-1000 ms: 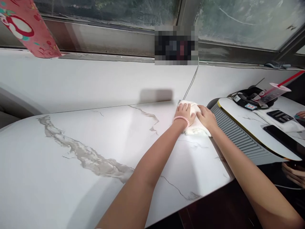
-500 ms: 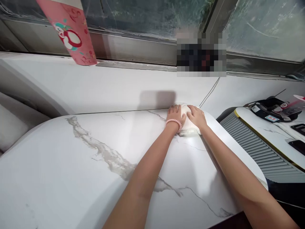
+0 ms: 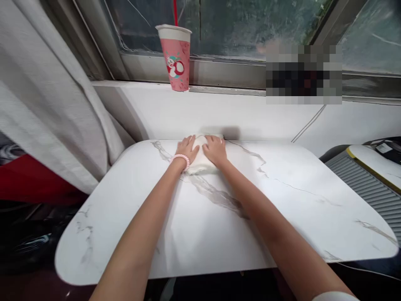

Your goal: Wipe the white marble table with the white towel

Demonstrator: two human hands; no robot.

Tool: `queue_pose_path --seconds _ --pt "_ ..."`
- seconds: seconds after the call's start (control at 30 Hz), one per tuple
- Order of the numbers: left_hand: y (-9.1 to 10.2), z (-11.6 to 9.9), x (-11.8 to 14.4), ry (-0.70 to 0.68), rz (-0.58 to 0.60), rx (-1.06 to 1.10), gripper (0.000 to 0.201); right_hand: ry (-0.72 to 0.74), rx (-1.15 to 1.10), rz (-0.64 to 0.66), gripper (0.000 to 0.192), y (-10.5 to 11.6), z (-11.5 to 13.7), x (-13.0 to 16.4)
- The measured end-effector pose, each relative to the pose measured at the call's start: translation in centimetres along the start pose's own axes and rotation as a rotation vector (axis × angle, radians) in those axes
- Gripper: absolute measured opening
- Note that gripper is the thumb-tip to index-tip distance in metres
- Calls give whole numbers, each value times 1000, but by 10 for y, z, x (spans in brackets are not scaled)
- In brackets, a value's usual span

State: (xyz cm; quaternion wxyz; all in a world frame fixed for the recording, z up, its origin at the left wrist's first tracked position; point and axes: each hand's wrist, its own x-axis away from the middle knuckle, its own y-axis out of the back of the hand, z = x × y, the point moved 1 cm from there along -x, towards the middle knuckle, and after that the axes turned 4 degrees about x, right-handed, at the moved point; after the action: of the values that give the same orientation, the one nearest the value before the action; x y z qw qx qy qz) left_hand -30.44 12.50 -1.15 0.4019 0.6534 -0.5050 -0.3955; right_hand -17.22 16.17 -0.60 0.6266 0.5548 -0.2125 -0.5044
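A white folded cloth [image 3: 200,161] lies on the white marble table [image 3: 282,209] near its far edge. My left hand [image 3: 185,148], with a pink bead bracelet at the wrist, presses flat on the cloth's left side. My right hand [image 3: 215,150] presses on its right side, close beside the left. Both arms stretch forward over the tabletop. Most of the cloth is hidden under my hands.
A pink paper cup [image 3: 176,56] with a red straw stands on the window sill at the back. A grey curtain [image 3: 53,96] hangs at the left. A second marble table with a ribbed grey side [image 3: 366,184] stands at the right. A thin cable [image 3: 308,123] runs down the white wall.
Both hands have slid the cloth leftward along the table's far edge. The view has swung left, bringing the cup, curtain and the table's left end into sight.
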Motion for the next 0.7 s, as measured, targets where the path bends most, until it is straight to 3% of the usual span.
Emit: queue_pose_path --seconds 0.17,0.3,0.37,0.5,0.7 --pt "47 118 40 183 -85 -27 62 174 -77 42 45 -39 119 -1" --pt "69 175 59 280 -134 6 66 284 -105 48 47 -60 171 -7" --pt "73 185 62 312 -146 38 68 319 -127 94 47 -64 179 -14" --pt "75 185 56 386 -146 19 69 334 -187 177 45 -66 177 -31" --pt "68 186 44 419 -197 -142 64 322 -221 159 44 -66 170 -37"
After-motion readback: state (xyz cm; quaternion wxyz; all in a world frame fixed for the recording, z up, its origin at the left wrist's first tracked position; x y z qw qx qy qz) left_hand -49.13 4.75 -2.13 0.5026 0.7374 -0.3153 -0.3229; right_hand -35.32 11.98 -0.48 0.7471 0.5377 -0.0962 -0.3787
